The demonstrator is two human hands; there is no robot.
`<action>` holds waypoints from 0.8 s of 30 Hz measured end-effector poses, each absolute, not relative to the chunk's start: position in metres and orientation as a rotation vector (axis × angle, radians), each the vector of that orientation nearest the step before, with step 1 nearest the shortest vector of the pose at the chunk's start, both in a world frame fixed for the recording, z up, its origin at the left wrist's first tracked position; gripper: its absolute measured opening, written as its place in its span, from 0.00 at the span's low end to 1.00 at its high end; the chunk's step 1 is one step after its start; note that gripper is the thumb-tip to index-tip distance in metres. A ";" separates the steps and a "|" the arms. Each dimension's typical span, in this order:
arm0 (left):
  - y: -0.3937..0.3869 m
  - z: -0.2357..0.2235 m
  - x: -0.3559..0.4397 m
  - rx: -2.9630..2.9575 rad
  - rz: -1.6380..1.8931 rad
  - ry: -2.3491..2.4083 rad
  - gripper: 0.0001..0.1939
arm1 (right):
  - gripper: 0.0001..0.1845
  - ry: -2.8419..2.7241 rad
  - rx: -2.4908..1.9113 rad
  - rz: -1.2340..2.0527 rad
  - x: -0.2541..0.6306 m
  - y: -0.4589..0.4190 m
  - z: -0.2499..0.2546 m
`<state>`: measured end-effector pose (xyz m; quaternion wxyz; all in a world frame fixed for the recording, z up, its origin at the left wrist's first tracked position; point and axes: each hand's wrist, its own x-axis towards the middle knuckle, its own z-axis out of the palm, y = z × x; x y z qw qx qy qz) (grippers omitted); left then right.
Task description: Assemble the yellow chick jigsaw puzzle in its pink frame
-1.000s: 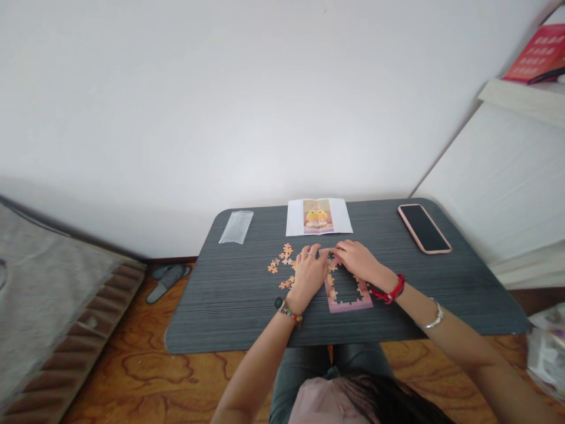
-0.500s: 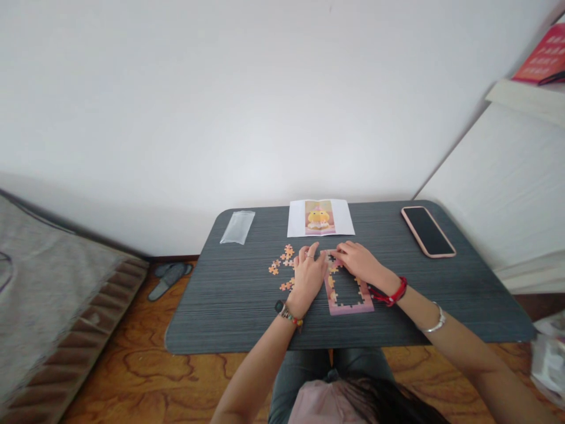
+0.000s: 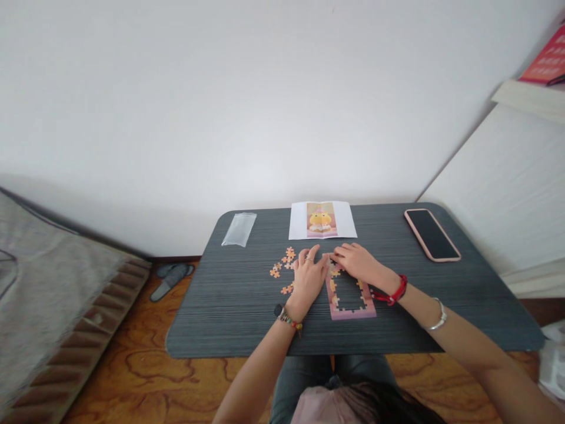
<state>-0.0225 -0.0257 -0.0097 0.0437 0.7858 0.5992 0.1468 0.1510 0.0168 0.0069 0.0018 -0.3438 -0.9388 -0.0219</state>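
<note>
A partly assembled jigsaw puzzle [image 3: 353, 314] lies on the dark table, its pink and yellow border surrounding a gap where the tabletop shows. My left hand [image 3: 309, 275] rests at its left side, fingers spread, the thumb touching the upper left corner. At the top edge, my right hand [image 3: 358, 262] has its fingers bent and pressed together over the border; whatever is under the fingertips is hidden. Left of my left hand lie several loose orange puzzle pieces [image 3: 276, 271], some partly covered by that hand. Behind the hands stands a folded white sheet [image 3: 299, 221] with a yellow cartoon figure printed on it.
A clear plastic bag [image 3: 239, 229] lies at the table's back left. Towards the back right is a phone [image 3: 433, 235] in a pink case. The table [image 3: 212, 318] meets a white wall behind. Grey slippers [image 3: 170, 281] are on the wooden floor at left.
The whole view has shifted slightly, with the table a little lower in it. Both hands stay at the puzzle's upper edge with only slight finger movement.
</note>
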 end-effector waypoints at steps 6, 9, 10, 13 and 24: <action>-0.026 -0.010 -0.022 2.384 0.460 1.845 0.14 | 0.14 -2.930 -1.047 -0.022 0.154 0.018 0.003; -0.026 -0.009 -0.020 2.378 0.483 1.846 0.14 | 0.17 -2.838 -1.039 0.102 0.157 0.018 -0.001; -0.026 -0.009 -0.020 2.374 0.487 1.847 0.14 | 0.17 -2.786 -1.037 0.149 0.159 0.017 -0.002; -0.027 -0.007 -0.019 2.349 0.497 1.866 0.13 | 0.18 -2.588 -1.056 0.251 0.171 0.016 -0.004; -0.024 0.000 -0.020 2.322 0.726 1.814 0.12 | 0.13 -2.323 -1.527 0.358 0.252 0.015 -0.003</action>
